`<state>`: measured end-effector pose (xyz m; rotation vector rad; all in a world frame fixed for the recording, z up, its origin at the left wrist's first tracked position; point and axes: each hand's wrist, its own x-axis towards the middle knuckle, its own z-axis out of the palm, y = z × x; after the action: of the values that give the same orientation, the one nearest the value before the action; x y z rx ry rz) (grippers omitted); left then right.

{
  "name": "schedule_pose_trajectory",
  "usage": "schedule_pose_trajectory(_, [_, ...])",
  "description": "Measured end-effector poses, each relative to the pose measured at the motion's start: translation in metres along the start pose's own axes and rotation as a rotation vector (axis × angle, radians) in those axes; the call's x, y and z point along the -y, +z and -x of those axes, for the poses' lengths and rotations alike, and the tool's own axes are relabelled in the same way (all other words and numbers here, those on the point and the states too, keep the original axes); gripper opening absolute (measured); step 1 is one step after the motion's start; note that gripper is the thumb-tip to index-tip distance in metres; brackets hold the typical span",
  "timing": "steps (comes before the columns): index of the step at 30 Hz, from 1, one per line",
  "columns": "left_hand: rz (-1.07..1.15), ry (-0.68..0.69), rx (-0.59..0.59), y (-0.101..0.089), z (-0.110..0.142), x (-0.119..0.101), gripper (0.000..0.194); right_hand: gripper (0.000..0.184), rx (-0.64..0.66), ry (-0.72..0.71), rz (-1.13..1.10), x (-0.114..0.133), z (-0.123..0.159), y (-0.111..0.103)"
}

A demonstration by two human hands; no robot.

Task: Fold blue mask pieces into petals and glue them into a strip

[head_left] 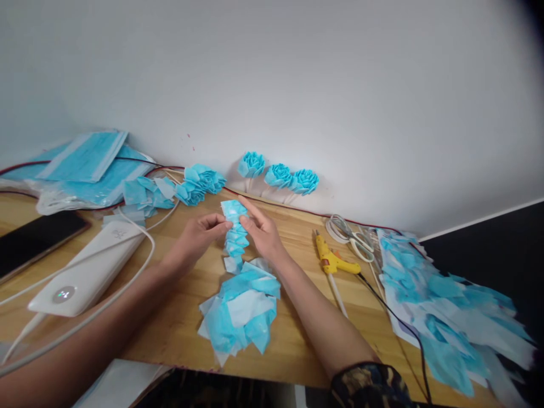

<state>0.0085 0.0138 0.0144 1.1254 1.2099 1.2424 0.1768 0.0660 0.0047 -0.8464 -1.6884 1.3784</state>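
A column of overlapping, folded pale blue fabric pieces (236, 245) runs toward me in the middle of the wooden table. My left hand (202, 235) pinches its left edge near the far end. From the other side, my right hand (264, 233) grips the same column, thumb on its edge and index finger stretched along the top piece. Just below lies a loose pile of cut blue and white fabric pieces (244, 309). Beyond my hands, three blue fabric flowers (278, 175) on thin sticks lean at the wall. More finished blue flowers (202, 182) lie to the left.
Right of my arm lie a yellow glue gun (331, 259) with a black cord, and white-handled scissors (361, 246). Fabric scraps (442, 306) cover the right end. At left are face masks (85, 158), a white power bank (87, 272) with cables and a phone (38, 241).
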Motion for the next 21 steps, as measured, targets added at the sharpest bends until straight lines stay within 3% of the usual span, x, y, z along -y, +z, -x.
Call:
schedule_pose_trajectory(5, [0.015, 0.034, -0.063, -0.003, -0.001, 0.0, 0.026, 0.063, -0.02, 0.078, -0.195, 0.001, -0.002, -0.007])
schedule_pose_trajectory(10, [-0.002, 0.045, -0.125, -0.003, -0.001, -0.001, 0.028, 0.066, 0.012, 0.079, -0.209, -0.002, -0.005, -0.005])
schedule_pose_trajectory(16, [-0.039, 0.075, -0.105, -0.004, -0.002, 0.002, 0.03, 0.061, -0.084, -0.06, -0.095, -0.008, -0.007, 0.001])
schedule_pose_trajectory(21, [-0.052, -0.008, 0.012, -0.002, -0.003, 0.006, 0.028, 0.061, -0.143, -0.065, -0.078, -0.004, -0.006, 0.003])
